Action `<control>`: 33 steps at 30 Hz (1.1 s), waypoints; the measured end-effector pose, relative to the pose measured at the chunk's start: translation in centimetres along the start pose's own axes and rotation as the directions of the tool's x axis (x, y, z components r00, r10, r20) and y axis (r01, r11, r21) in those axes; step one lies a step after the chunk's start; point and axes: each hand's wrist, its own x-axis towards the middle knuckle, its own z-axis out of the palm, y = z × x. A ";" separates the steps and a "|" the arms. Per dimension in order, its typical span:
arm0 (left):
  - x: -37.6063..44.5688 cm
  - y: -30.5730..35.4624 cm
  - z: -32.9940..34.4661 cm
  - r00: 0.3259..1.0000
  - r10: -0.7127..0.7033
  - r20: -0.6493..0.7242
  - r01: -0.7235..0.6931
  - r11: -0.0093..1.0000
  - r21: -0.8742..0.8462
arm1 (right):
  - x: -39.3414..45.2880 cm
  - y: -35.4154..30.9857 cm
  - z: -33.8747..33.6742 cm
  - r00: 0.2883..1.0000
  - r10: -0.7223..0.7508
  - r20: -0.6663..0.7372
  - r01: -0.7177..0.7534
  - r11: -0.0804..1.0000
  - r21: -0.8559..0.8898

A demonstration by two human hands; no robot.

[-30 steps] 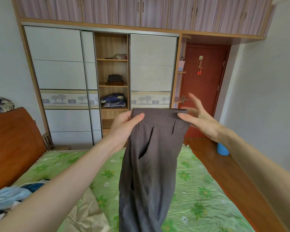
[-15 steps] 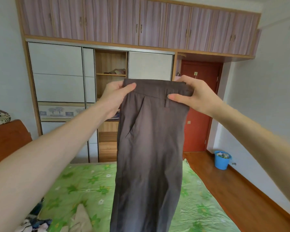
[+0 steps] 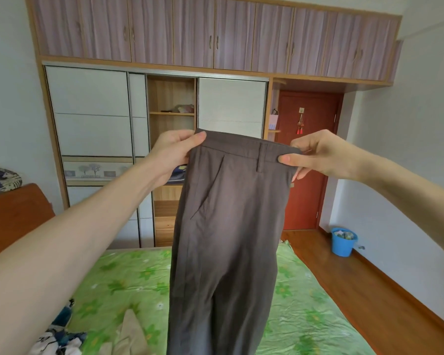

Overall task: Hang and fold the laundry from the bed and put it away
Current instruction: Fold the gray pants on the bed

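Note:
Grey-brown trousers [image 3: 226,239] hang straight down in front of me, held up by the waistband over the bed [image 3: 305,303] with its green flowered sheet. My left hand [image 3: 174,152] pinches the waistband's left end. My right hand [image 3: 318,156] pinches its right end, thumb on the front by a belt loop. Beige cloth [image 3: 131,334] and a blue and white heap of clothes [image 3: 59,339] lie on the bed at the lower left. The trouser legs run out of view at the bottom.
A wardrobe [image 3: 92,139] with white sliding doors stands beyond the bed; its open middle section [image 3: 171,103] has wooden shelves with folded clothes. A red door [image 3: 308,160] and a blue bucket [image 3: 342,240] are at the right, on the wooden floor. A wooden headboard [image 3: 13,213] is at the left.
Both hands lifted the trousers higher and my right hand closed on the waistband. The view tilted up, then settled a little lower.

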 end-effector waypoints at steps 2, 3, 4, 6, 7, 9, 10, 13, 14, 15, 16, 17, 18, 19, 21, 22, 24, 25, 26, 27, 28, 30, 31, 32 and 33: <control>-0.2 -0.4 0.0 1.000 -0.016 -0.019 0.016 1.000 -0.016 | -0.4 -0.5 0.3 0.999 -0.039 -0.010 0.039 0.998 0.046; -0.3 -0.4 0.0 0.999 -0.024 -0.027 0.023 0.999 -0.039 | -0.4 -0.6 0.4 0.998 -0.053 -0.028 0.055 0.996 0.065; -0.4 -0.4 0.1 0.999 -0.025 -0.026 0.023 0.998 -0.056 | -0.5 -1.0 0.5 0.997 -0.060 -0.054 0.063 0.996 0.056; -0.6 -0.1 0.4 1.000 -0.005 -0.009 0.004 0.998 -0.062 | -0.3 -1.4 0.4 0.988 -0.093 -0.121 0.092 0.996 -0.017; -0.7 0.0 0.6 1.000 0.007 -0.008 -0.008 0.998 -0.064 | -0.1 -1.5 0.2 0.983 -0.114 -0.148 0.105 0.992 -0.065; -1.0 0.0 1.0 0.999 0.007 -0.037 -0.010 0.996 -0.087 | 0.4 -2.0 -0.1 0.979 -0.121 -0.161 0.109 0.991 -0.082; -1.0 -0.1 1.2 0.998 -0.001 -0.056 -0.005 0.994 -0.106 | 0.7 -2.3 -0.3 0.977 -0.125 -0.170 0.115 0.991 -0.070; -1.4 -0.7 1.3 0.996 -0.028 -0.084 0.014 0.986 -0.165 | 0.8 -2.5 -0.6 0.981 -0.111 -0.156 0.102 0.993 -0.064; -1.6 -0.9 1.4 0.996 -0.032 -0.088 0.016 0.984 -0.175 | 0.8 -2.3 -0.6 0.982 -0.103 -0.160 0.094 0.994 -0.062; -1.7 -1.0 1.6 0.995 -0.038 -0.088 0.021 0.983 -0.182 | 0.7 -2.0 -0.5 0.985 -0.086 -0.150 0.078 0.995 -0.063; -1.8 -1.1 1.9 0.995 -0.044 -0.085 0.027 0.981 -0.191 | 0.8 -1.8 -0.5 0.990 -0.065 -0.124 0.053 0.994 -0.095; -1.9 -1.2 2.3 0.996 -0.050 -0.077 0.034 0.979 -0.203 | 0.9 -2.0 -0.4 0.996 -0.038 -0.086 0.025 0.988 -0.154; -2.0 -1.2 2.5 0.997 -0.052 -0.063 0.038 0.976 -0.214 | 1.0 -2.1 -0.2 1.000 -0.008 -0.029 0.001 0.975 -0.223; -2.2 -1.2 2.7 0.998 -0.054 -0.042 0.044 0.975 -0.219 | 1.0 -2.4 0.1 0.999 0.018 0.037 -0.006 0.958 -0.287; -2.5 -1.2 2.6 0.998 -0.067 0.018 0.069 0.982 -0.177 | 0.9 -2.4 0.4 0.993 0.052 0.110 -0.015 0.949 -0.316; -2.6 -1.0 2.3 0.996 -0.075 0.048 0.080 0.989 -0.126 | 0.9 -2.1 0.5 0.992 0.048 0.116 -0.011 0.952 -0.305; -2.7 -0.5 1.6 0.991 -0.083 0.106 0.081 0.996 0.023 | 0.6 -1.8 0.7 0.991 0.040 0.130 0.001 0.954 -0.299; -2.7 -0.1 1.4 0.988 -0.071 0.134 0.055 0.991 0.124 | 0.5 -1.7 0.8 0.991 0.044 0.125 -0.005 0.955 -0.295; -2.6 0.4 1.2 0.986 -0.038 0.164 -0.005 0.968 0.250 | 0.5 -1.7 1.0 0.991 0.057 0.124 -0.019 0.956 -0.292; -2.6 1.0 1.3 0.976 0.003 0.218 -0.087 0.923 0.376 | 0.5 -1.9 1.2 0.989 0.078 0.129 -0.040 0.960 -0.279; -2.6 1.6 1.4 0.957 0.025 0.290 -0.165 0.867 0.470 | 0.5 -2.1 1.4 0.985 0.100 0.137 -0.060 0.962 -0.267; -2.5 2.8 2.0 0.905 -0.009 0.425 -0.267 0.765 0.586 | 0.6 -2.4 1.7 0.980 0.121 0.161 -0.077 0.963 -0.257; -2.5 3.3 2.2 0.878 -0.061 0.475 -0.289 0.723 0.628 | 0.5 -2.7 1.8 0.975 0.124 0.185 -0.076 0.966 -0.249; -2.6 4.0 2.4 0.849 -0.137 0.511 -0.283 0.699 0.657 | 0.4 -2.9 1.8 0.968 0.130 0.216 -0.077 0.969 -0.235; -2.7 4.6 2.4 0.808 -0.237 0.540 -0.247 0.695 0.675 | 0.1 -3.3 1.8 0.956 0.142 0.258 -0.089 0.974 -0.207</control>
